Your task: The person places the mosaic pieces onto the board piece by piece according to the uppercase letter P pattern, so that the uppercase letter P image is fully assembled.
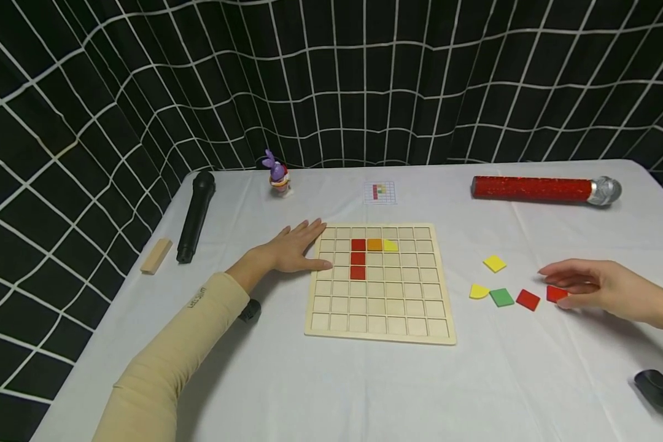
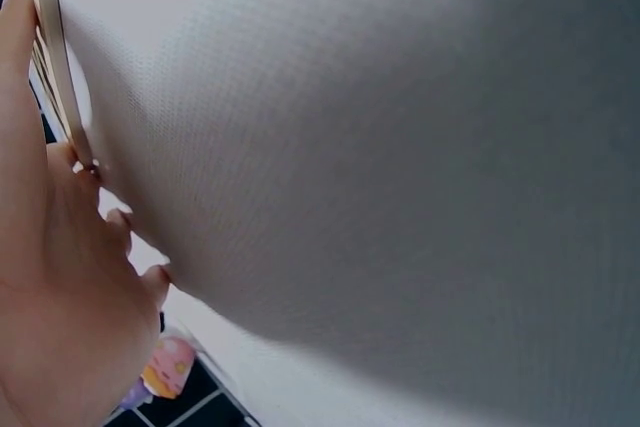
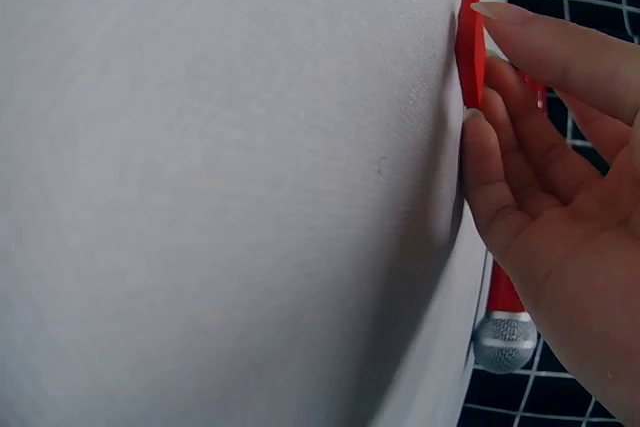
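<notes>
A wooden grid board (image 1: 387, 313) lies mid-table, with red square tiles (image 1: 358, 258), an orange square tile (image 1: 374, 244) and a yellow tile (image 1: 390, 245) in its cells. My left hand (image 1: 293, 248) rests at the board's left edge, its fingers spread and its thumb over the rim. On the right, my right hand (image 1: 602, 285) holds a red tile (image 3: 470, 52) between thumb and fingers, low over the cloth. Just left of that hand lie another red tile (image 1: 527, 299), a green tile (image 1: 501, 298), a rounded yellow tile (image 1: 479, 291) and a yellow square tile (image 1: 494, 264).
Behind the board lies a small pattern card (image 1: 380, 193). A red microphone (image 1: 536, 188) is at the back right; a black microphone (image 1: 196, 215), a wooden block (image 1: 156, 256) and a purple-topped figurine (image 1: 278, 175) are toward the left. A black object (image 1: 660, 390) sits at the right edge.
</notes>
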